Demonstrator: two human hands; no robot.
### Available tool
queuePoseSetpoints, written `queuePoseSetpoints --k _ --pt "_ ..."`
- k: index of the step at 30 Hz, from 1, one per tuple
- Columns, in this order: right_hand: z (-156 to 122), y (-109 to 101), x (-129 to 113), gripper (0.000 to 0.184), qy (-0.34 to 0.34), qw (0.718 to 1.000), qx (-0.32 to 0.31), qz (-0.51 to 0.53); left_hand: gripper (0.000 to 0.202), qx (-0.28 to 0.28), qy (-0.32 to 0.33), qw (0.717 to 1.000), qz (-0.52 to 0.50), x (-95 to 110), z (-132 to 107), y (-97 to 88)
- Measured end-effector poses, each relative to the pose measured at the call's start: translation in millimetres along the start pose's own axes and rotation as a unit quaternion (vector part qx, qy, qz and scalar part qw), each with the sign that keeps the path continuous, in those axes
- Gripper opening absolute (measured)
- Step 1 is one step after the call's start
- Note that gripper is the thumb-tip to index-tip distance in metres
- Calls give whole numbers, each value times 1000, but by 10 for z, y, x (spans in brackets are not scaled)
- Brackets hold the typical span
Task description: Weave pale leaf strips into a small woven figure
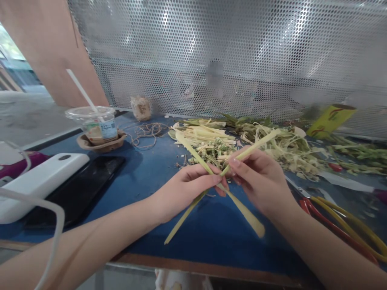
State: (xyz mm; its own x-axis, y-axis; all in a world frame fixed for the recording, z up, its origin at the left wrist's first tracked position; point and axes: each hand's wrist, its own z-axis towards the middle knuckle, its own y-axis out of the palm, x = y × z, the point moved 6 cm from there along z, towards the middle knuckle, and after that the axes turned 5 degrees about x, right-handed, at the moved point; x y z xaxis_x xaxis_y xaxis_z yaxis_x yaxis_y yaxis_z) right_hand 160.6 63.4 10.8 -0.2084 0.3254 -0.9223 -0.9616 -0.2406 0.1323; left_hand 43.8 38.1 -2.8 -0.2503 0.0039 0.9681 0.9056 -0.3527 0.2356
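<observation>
Two long pale green leaf strips point(242, 209) cross each other above the blue table point(151, 169). My left hand point(184, 189) pinches the strips where they cross, fingers closed. My right hand point(260, 181) grips them from the other side, fingers pressed together. One strip runs up to the right toward a heap of cut leaf strips and green trimmings point(242, 141); the other ends in a wide tip low at the right.
A lidded plastic cup with a straw point(96, 125) stands at the back left beside a coil of twine point(148, 133). A white power bank point(39, 181) and black phone point(81, 189) lie left. Red and yellow scissors point(341, 217) lie right. A perforated metal screen point(242, 52) closes the back.
</observation>
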Motion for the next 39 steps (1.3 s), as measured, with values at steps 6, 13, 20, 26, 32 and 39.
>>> queuePoseSetpoints --k 6,13,20,26,32,39 --pt "-21 -24 -40 12 -4 999 43 8 15 12 -17 1000 -16 -26 -4 3" --pt "33 -41 -65 19 17 999 36 20 16 2 -34 998 -60 -57 -27 -34" --pt "54 -9 14 24 77 997 -22 8 42 3 2 1000 -26 6 -24 -95" --pt "-58 209 56 43 115 977 -180 21 55 25 -10 999 -31 2 -13 -110" --pt "11 158 25 8 75 983 -162 -32 58 41 -12 999 25 45 -16 -101" --pt "28 24 144 14 121 992 -44 0 64 49 29 991 120 137 -64 -78"
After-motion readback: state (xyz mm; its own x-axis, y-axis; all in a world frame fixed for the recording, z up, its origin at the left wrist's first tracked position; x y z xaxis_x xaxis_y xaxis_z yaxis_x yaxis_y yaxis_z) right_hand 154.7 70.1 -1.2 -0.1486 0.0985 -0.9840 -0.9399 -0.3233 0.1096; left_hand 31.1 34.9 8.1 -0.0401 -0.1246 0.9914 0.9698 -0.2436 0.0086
